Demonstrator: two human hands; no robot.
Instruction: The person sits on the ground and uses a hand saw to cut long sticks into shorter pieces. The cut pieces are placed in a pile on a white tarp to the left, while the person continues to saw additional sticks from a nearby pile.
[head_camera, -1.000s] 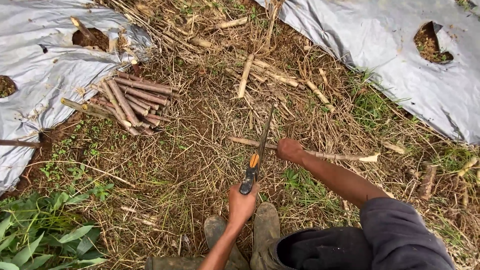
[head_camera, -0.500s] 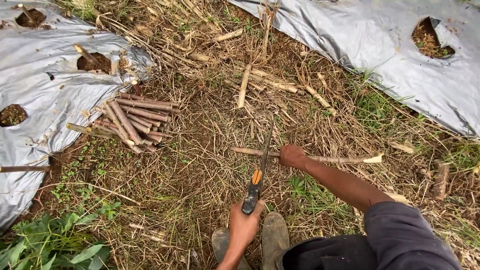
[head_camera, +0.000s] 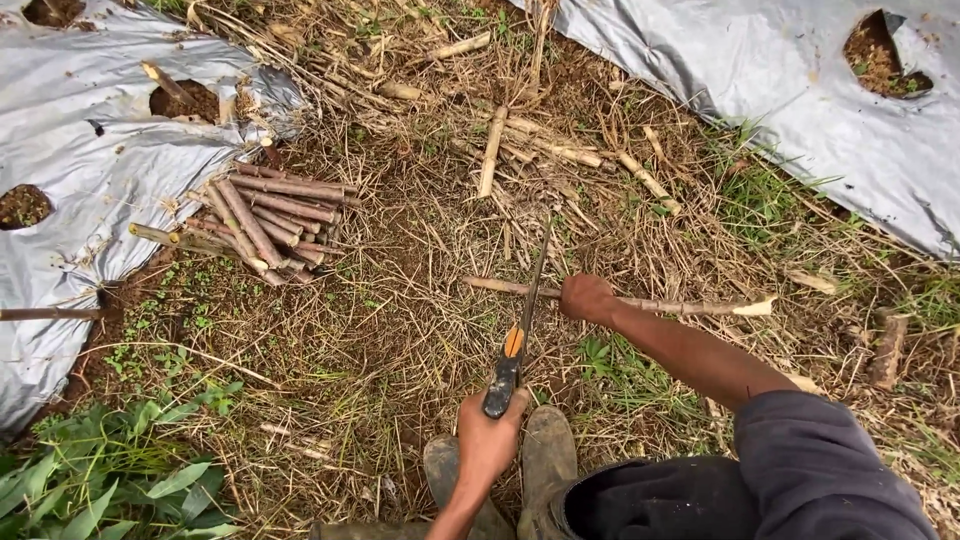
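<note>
My left hand (head_camera: 488, 437) grips the black and orange handle of a narrow hand saw (head_camera: 518, 335). Its thin blade points away from me and lies across a long pale stick (head_camera: 680, 304) on the dry straw. My right hand (head_camera: 585, 298) is closed on that stick just right of the blade, pinning it to the ground. The stick runs left to right, with a slanted cut end at its right tip. A bundle of short cut stick pieces (head_camera: 270, 215) lies to the left, apart from both hands.
Silver plastic sheets with planting holes cover the ground at left (head_camera: 70, 150) and upper right (head_camera: 800, 90). Loose stalks (head_camera: 490, 150) are scattered on the straw ahead. Green leaves (head_camera: 110, 470) grow at bottom left. My boots (head_camera: 545, 450) stand just behind the saw handle.
My left hand has drawn the saw back toward my body across the stick. My right hand has stayed on the stick.
</note>
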